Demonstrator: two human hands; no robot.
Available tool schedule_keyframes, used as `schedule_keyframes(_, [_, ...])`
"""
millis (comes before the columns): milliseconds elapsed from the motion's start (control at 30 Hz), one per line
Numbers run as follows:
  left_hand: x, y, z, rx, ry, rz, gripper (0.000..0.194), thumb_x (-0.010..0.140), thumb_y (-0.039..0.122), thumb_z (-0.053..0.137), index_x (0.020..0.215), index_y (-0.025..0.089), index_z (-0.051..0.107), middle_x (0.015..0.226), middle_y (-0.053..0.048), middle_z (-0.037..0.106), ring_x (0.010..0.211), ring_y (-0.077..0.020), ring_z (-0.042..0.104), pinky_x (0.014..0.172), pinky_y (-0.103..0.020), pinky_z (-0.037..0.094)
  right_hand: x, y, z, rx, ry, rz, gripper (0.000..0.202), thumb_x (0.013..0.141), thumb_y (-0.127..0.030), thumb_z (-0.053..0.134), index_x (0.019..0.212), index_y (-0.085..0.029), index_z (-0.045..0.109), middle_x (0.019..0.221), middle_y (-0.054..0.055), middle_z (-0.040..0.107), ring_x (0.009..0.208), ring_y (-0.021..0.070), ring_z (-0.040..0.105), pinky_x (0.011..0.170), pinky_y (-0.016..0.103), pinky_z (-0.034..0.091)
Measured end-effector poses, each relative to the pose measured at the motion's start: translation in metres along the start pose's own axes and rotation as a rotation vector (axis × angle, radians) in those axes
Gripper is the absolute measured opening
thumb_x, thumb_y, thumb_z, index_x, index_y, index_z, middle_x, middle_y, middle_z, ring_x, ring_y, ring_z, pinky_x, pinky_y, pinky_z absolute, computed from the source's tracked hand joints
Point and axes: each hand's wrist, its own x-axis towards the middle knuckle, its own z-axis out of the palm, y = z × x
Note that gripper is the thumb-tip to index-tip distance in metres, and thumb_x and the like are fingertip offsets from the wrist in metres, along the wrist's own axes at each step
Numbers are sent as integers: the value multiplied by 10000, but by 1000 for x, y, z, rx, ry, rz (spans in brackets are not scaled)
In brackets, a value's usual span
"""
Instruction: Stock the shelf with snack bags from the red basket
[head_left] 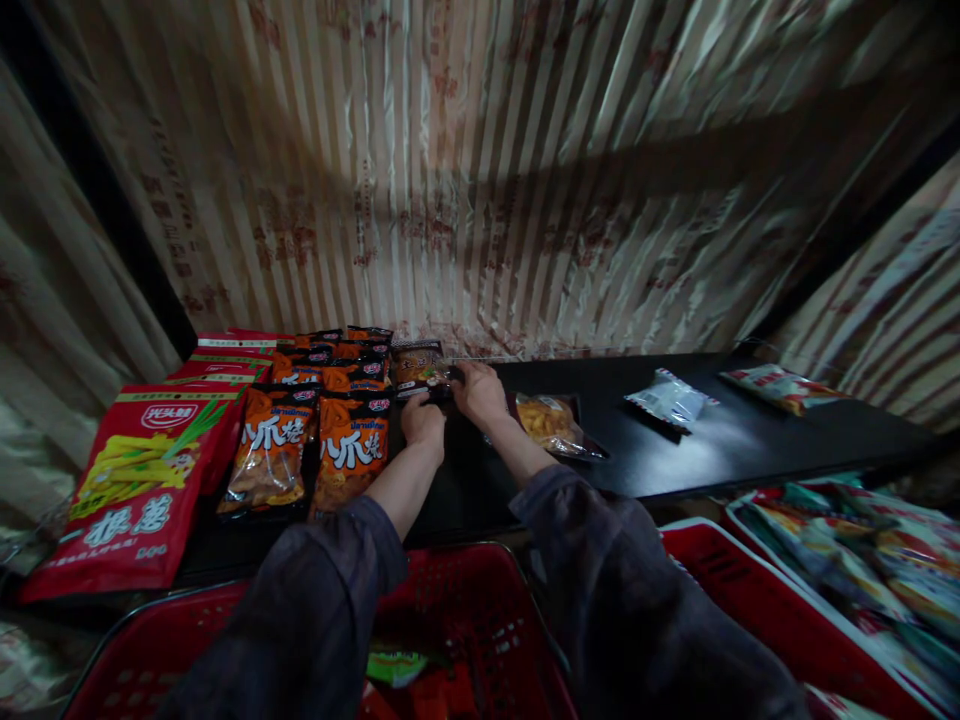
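A dark brown snack packet (pixel 420 366) lies at the back of the black shelf, right of the rows of orange-and-black packets (pixel 351 440). My left hand (pixel 424 420) is at its near edge, fingers curled against it. At the packet's right end, my right hand (pixel 478 392) grips its side with bent fingers. Just right of my right wrist lies a clear-fronted packet of yellow snacks (pixel 551 424). Large red bags (pixel 146 480) stand in a row at the shelf's left end.
A silver packet (pixel 670 398) and a red-and-white packet (pixel 784 387) lie farther right on the shelf (pixel 720 455). Below it are a red basket (pixel 480 580), another red basket (pixel 720 560) and a pile of packets (pixel 862 550). Striped sheeting (pixel 465 180) hangs behind.
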Motion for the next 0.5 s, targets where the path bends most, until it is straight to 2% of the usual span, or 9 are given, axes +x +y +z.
schedule_keyframes(100, [-26,1,10,20,-61,-138,263,738,30,524,964,85,647,823,-104,667,603,-156,650,593,-270,523,-10,44,-32,-117,74,106,411,858,-303,497,1255,-202,531,1327,116,519,1283,304,359,1025,437,315])
schedule_keyframes(167, [-40,1,18,34,-107,-205,232,715,28,552,920,71,651,786,-103,656,539,-157,632,550,-285,524,-19,77,-52,-195,68,280,468,859,-388,496,1286,-196,506,1364,156,470,1310,350,319,1004,498,318])
schedule_keyframes(233, [-50,1,24,53,-135,-249,236,686,26,586,908,72,651,741,-95,647,516,-167,621,517,-295,517,-30,105,-66,-188,-68,451,536,863,-493,447,1295,-180,499,1324,198,496,1254,370,406,953,527,356])
schedule_keyframes(267, [-54,0,27,61,-141,-261,245,672,24,600,906,77,652,723,-90,644,523,-172,621,508,-292,511,-36,114,-70,-156,-158,460,544,872,-505,421,1288,-165,506,1280,205,536,1205,354,470,934,501,379])
schedule_keyframes(367, [-64,-2,28,82,-132,-257,231,638,24,634,853,102,663,698,-83,651,595,-190,635,508,-270,487,-58,122,-74,-101,-255,386,483,879,-496,420,1242,-205,550,1164,149,632,1083,285,587,901,398,420])
schedule_keyframes(500, [-79,-5,12,89,-94,-210,237,604,52,680,828,127,676,706,-85,677,697,-219,658,545,-264,467,-93,101,-77,-96,-240,335,460,857,-507,458,1161,-192,603,1085,166,657,1050,298,607,902,413,418])
